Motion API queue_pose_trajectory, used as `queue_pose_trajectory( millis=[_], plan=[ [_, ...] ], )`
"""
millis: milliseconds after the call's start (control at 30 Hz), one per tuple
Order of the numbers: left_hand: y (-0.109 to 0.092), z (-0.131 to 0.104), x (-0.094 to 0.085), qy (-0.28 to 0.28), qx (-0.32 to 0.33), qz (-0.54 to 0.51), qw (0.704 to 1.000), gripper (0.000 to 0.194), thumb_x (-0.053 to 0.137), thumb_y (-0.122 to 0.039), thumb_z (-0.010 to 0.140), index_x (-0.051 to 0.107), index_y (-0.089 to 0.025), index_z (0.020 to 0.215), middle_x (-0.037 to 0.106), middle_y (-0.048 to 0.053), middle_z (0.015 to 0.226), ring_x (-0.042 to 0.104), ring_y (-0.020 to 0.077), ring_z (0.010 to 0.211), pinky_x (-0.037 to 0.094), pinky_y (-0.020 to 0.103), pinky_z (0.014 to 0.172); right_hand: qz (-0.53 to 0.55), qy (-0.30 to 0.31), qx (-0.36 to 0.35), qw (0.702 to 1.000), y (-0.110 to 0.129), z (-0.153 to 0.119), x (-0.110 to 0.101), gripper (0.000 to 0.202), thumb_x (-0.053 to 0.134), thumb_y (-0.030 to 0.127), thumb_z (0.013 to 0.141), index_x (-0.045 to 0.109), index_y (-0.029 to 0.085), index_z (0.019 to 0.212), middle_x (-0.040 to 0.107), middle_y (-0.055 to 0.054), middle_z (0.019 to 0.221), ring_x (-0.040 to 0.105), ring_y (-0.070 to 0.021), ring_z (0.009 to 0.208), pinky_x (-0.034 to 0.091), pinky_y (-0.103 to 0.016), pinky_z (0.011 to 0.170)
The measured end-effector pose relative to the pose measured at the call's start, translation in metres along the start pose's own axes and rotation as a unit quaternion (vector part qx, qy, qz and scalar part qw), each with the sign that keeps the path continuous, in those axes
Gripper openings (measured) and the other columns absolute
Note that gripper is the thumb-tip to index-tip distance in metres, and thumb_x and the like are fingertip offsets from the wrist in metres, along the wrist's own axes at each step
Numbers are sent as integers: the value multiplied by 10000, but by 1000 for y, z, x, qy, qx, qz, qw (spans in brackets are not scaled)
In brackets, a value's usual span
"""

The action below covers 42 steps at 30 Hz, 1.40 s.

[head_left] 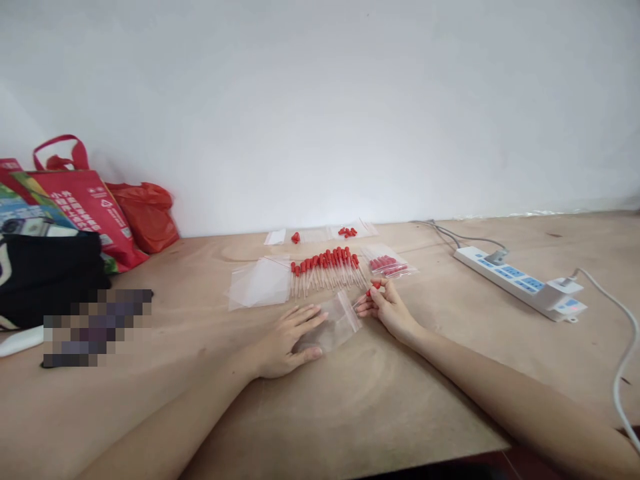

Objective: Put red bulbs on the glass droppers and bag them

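Observation:
My left hand (293,340) lies with its fingers spread on a clear zip-lock bag (333,327), pressing it against the table. My right hand (393,310) pinches a dropper with a red bulb (374,287); its thin clear tube points down and left toward the bag's zip end. Just beyond both hands lies a row of droppers (327,267), red bulbs facing away and clear tubes toward me. Left of the row is a stack of flat clear bags (263,283). To its right a clear bag of red bulbs (387,263) rests on the table.
Near the wall are loose red bulbs (347,232) on clear bags. A white power strip (520,280) with plugs and cables lies at the right. Red shopping bags (95,207), a black cloth bag (50,277) and a blurred-out object (100,327) occupy the left.

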State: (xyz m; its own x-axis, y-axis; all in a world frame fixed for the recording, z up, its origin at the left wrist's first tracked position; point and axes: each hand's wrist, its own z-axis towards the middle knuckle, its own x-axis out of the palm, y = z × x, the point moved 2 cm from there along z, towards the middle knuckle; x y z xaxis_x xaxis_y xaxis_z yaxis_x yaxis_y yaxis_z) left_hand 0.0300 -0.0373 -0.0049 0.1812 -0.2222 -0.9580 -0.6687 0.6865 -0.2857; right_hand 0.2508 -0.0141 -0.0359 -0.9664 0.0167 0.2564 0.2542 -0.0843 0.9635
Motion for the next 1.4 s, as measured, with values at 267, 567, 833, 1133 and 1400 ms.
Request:
queue_pose_trajectory(
  millis=[267, 567, 833, 1133, 1400],
  plan=[
    [1, -1, 0, 2, 2, -5, 1000, 589, 369, -529, 832, 248, -259, 1340, 234, 40, 1411, 176, 227, 1298, 173, 426, 1053, -117, -111, -110, 981, 14, 11, -28, 366, 470, 489, 724, 326, 224, 931, 502, 78, 573, 493, -88, 424, 426, -230, 434],
    [-1, -1, -1, 2, -1, -4, 1000, 590, 369, -531, 830, 255, -255, 1338, 235, 48, 1410, 182, 226, 1296, 184, 430, 1046, -134, -88, -91, 983, 10, 9, -26, 339, 452, 466, 741, 325, 228, 947, 498, 74, 577, 479, -93, 414, 411, -232, 424],
    [0, -1, 0, -8, 7, -10, 1000, 578, 381, -524, 829, 268, -263, 1332, 253, 47, 1404, 197, 233, 1292, 188, 438, 1044, -110, -61, -53, 991, 7, 6, -21, 344, 488, 461, 730, 320, 244, 937, 504, 70, 572, 486, -105, 409, 392, -239, 406],
    [-1, 0, -1, -3, 0, -12, 1000, 596, 383, -523, 828, 260, -243, 1339, 259, 58, 1402, 200, 241, 1289, 194, 441, 1043, -31, 41, 22, 998, 7, -13, 5, 436, 580, 522, 637, 323, 227, 827, 577, 67, 628, 493, -68, 402, 400, -195, 388],
    [0, 0, 0, -1, 0, -6, 1000, 591, 372, -514, 836, 235, -250, 1347, 243, 59, 1408, 191, 238, 1292, 197, 440, 1041, -47, 230, 44, 971, 12, -20, 4, 361, 661, 406, 638, 403, 196, 779, 590, 39, 703, 577, -87, 477, 433, -186, 392]
  ],
)
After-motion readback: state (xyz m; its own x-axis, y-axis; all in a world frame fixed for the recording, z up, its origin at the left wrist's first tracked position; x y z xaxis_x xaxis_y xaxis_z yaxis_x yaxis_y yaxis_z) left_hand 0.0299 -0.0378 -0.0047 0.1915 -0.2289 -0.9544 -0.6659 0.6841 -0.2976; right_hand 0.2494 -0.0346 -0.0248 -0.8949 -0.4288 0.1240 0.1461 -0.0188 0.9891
